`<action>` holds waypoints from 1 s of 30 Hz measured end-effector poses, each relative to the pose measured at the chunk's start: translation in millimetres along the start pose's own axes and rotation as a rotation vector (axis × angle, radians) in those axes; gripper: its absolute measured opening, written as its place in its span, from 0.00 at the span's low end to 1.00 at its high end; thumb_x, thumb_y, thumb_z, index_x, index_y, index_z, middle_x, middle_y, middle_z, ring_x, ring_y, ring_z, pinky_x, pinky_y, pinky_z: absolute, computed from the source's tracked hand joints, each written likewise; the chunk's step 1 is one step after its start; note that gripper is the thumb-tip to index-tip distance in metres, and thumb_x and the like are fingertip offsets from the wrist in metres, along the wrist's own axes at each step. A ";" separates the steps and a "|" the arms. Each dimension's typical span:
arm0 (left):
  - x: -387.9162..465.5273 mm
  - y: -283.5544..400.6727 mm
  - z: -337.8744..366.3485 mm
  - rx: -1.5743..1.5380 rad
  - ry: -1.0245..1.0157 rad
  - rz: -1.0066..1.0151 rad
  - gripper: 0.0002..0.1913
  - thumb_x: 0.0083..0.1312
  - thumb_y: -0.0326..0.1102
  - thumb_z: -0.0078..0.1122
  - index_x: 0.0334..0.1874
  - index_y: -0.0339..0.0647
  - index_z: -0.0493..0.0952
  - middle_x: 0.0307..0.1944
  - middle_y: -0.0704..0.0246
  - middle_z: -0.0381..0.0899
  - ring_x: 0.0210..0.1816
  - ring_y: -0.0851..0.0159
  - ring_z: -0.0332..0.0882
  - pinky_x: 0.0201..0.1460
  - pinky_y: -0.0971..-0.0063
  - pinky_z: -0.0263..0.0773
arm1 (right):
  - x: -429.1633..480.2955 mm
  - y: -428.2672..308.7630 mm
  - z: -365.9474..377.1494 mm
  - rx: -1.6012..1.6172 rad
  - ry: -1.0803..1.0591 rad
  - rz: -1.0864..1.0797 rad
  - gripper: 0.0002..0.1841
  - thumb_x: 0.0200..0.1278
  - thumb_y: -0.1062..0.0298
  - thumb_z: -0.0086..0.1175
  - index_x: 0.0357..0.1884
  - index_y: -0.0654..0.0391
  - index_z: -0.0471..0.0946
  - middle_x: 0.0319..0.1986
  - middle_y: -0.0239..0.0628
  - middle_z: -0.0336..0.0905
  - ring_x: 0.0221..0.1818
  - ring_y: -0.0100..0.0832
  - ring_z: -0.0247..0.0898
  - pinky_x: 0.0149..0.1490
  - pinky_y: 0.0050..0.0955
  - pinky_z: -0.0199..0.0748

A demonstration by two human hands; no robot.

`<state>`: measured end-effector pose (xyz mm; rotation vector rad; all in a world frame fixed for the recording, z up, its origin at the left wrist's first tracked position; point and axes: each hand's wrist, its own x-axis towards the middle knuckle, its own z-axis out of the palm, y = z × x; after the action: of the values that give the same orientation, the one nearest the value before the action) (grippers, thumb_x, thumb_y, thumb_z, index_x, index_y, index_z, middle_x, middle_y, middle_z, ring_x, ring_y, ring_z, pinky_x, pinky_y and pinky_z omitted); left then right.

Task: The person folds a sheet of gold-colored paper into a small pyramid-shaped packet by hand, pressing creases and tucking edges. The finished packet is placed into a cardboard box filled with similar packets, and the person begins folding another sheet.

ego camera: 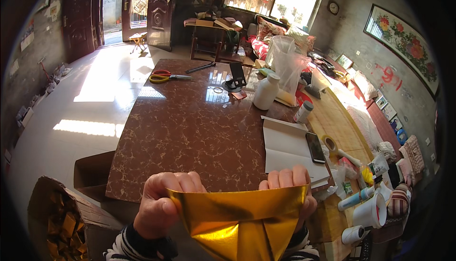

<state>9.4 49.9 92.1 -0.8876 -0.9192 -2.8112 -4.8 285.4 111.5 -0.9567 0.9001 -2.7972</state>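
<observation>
A partly folded sheet of shiny gold foil paper (245, 204) spans the space between my two hands at the table's near edge. My left hand (160, 202) pinches its upper left corner, thumb in front and fingers behind. At the upper right corner my right hand (294, 186) grips it, partly hidden behind the foil. Creases run down the sheet's lower part, and its bottom passes out of view. Behind it lies the brown marbled tabletop (185, 136). To my left, a cardboard box (96, 218) contains many folded gold foil pieces (67, 225).
Scissors (171, 77), a black phone stand (235, 77) and a white bottle (266, 91) stand toward the table's far side. White paper (285, 147) bears a smartphone (315, 147) at right. A tape roll (329, 142) and white bucket (368, 209) are on the wooden bench (342, 111).
</observation>
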 end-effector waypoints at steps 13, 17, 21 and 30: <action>-0.3 -0.8 -2.2 -0.011 -0.015 -0.004 0.16 0.68 0.43 0.74 0.33 0.39 0.79 0.34 0.63 0.83 0.41 0.60 0.75 0.47 0.62 0.73 | 0.3 -3.6 -4.0 -0.087 0.006 0.007 0.18 0.59 0.64 0.72 0.33 0.51 0.68 0.28 0.29 0.73 0.35 0.31 0.66 0.44 0.35 0.64; -0.3 0.1 -3.5 0.003 -0.019 -0.013 0.16 0.68 0.43 0.74 0.33 0.39 0.79 0.33 0.63 0.83 0.41 0.60 0.75 0.47 0.62 0.73 | 1.0 -3.2 -3.8 -0.078 -0.004 0.004 0.17 0.59 0.64 0.71 0.33 0.51 0.69 0.28 0.29 0.73 0.35 0.31 0.66 0.45 0.35 0.65; 1.3 0.1 -5.3 0.010 -0.031 -0.009 0.16 0.68 0.42 0.73 0.32 0.39 0.79 0.33 0.62 0.83 0.40 0.59 0.76 0.46 0.61 0.74 | 1.9 -2.8 -5.0 -0.063 -0.022 0.000 0.17 0.59 0.64 0.70 0.32 0.51 0.69 0.28 0.29 0.73 0.35 0.31 0.66 0.44 0.36 0.65; 0.9 0.8 -3.0 -0.012 -0.060 -0.011 0.15 0.68 0.40 0.73 0.30 0.38 0.80 0.33 0.61 0.84 0.39 0.57 0.78 0.46 0.59 0.75 | 0.5 -2.1 -5.8 -0.018 -0.062 -0.032 0.16 0.59 0.65 0.70 0.33 0.51 0.69 0.29 0.31 0.75 0.35 0.33 0.68 0.44 0.36 0.65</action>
<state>7.3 47.6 91.0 -0.9771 -0.9187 -2.8163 -8.3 290.0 109.2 -1.0638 0.9116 -2.7727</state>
